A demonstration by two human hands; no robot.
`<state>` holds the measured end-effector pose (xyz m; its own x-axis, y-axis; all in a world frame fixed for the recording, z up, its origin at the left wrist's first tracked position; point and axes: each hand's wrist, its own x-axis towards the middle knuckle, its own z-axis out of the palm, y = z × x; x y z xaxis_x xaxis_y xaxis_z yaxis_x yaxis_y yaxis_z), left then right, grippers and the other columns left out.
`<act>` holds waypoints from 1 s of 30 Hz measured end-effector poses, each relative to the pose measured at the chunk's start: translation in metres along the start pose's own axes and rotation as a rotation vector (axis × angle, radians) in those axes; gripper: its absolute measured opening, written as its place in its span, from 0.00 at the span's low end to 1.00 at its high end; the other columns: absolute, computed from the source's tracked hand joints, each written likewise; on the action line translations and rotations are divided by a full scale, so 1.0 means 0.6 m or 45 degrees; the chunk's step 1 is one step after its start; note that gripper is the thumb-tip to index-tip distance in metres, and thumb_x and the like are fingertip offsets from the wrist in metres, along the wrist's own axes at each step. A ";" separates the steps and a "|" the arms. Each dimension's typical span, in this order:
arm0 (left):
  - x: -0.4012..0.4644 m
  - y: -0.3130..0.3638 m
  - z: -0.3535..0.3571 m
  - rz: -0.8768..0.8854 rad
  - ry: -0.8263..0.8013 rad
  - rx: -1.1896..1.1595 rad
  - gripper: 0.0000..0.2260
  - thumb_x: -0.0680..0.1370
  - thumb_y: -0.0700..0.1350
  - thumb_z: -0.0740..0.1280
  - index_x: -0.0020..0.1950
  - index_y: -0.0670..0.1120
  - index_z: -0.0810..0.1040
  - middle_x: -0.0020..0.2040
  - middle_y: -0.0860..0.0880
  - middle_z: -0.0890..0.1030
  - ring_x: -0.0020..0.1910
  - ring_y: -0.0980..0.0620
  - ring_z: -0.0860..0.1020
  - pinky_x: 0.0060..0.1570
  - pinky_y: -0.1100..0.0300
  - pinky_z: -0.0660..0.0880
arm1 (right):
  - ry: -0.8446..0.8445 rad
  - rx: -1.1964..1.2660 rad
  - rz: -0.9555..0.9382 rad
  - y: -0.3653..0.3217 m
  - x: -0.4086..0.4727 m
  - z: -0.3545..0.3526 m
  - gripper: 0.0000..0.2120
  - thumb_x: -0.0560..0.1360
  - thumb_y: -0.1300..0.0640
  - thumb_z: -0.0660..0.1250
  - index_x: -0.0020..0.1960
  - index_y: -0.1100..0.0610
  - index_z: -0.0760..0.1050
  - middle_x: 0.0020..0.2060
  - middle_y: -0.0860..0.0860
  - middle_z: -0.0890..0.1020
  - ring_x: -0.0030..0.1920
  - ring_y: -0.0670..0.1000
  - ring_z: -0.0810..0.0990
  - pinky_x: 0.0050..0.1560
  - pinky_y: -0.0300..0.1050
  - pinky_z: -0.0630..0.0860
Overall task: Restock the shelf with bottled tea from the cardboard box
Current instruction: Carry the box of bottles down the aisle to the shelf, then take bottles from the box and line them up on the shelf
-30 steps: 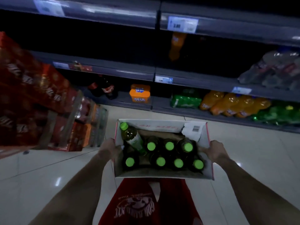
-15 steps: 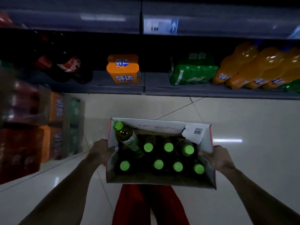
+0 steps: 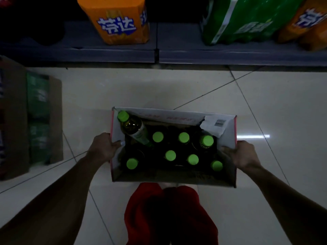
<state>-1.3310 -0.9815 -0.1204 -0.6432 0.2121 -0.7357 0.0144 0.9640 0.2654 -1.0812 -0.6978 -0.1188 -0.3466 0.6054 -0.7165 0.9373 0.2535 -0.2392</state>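
**Setting the box down level in front of the bottom shelf**

The bottom shelf (image 3: 159,50) runs across the top of the view, with an orange multipack (image 3: 116,20) and a green multipack (image 3: 247,18) standing on it and bare shelf between and beside them. Below it lies pale tiled floor (image 3: 265,106), and a stack of cartons (image 3: 31,117) stands at the left edge.

The cardboard box (image 3: 174,175) hangs over the floor, well short of the shelf lip, open at the top. The left hand (image 3: 104,147) grips its left wall, thumb hooked over the rim; the right hand (image 3: 245,153) grips the right wall the same way. Each grip is clenched on cardboard, so the box's weight is shared between both hands.

Inside stand seven upright bottles (image 3: 170,155), showing mostly green caps, while one loose bottle (image 3: 132,128) lies tilted across the back left corner, cap toward the corner.

The step in hand looks like lowering the box. Done well, both sides stay level so the tilted bottle does not roll out or knock the others. The thin walls may buckle under a thumb grip, so a slow, even descent close to the shelf seems wise, leaving short reaches for each bottle.
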 end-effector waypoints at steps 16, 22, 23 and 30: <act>-0.021 0.034 -0.007 0.047 0.302 -0.134 0.27 0.71 0.48 0.71 0.69 0.44 0.70 0.65 0.40 0.76 0.64 0.41 0.75 0.59 0.56 0.71 | 0.336 0.218 -0.085 -0.032 -0.007 -0.018 0.19 0.75 0.58 0.65 0.66 0.60 0.70 0.61 0.59 0.78 0.60 0.60 0.77 0.59 0.50 0.74; -0.062 0.104 0.008 0.714 0.060 -0.104 0.38 0.63 0.56 0.75 0.70 0.52 0.67 0.69 0.49 0.73 0.68 0.50 0.70 0.69 0.54 0.66 | 0.085 0.310 -0.709 -0.104 -0.081 0.002 0.21 0.70 0.56 0.72 0.62 0.53 0.73 0.58 0.48 0.77 0.59 0.47 0.75 0.63 0.44 0.71; -0.063 0.114 0.021 0.735 -0.055 -0.067 0.39 0.63 0.56 0.75 0.71 0.54 0.64 0.71 0.51 0.70 0.70 0.52 0.67 0.70 0.58 0.62 | -0.016 0.216 -0.739 -0.110 -0.079 0.014 0.24 0.69 0.54 0.73 0.64 0.52 0.72 0.60 0.49 0.76 0.61 0.47 0.73 0.64 0.41 0.68; -0.001 0.124 0.100 0.776 -0.334 -0.014 0.40 0.64 0.46 0.77 0.73 0.52 0.64 0.74 0.51 0.65 0.73 0.55 0.63 0.68 0.66 0.56 | -0.066 -0.406 -0.880 -0.115 -0.014 0.079 0.32 0.68 0.46 0.72 0.70 0.50 0.67 0.69 0.51 0.71 0.72 0.53 0.63 0.73 0.45 0.53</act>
<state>-1.2836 -0.9005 -0.1375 -0.3148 0.7523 -0.5787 0.3078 0.6577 0.6876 -1.1412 -0.7560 -0.1273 -0.8411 0.1953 -0.5044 0.4489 0.7723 -0.4495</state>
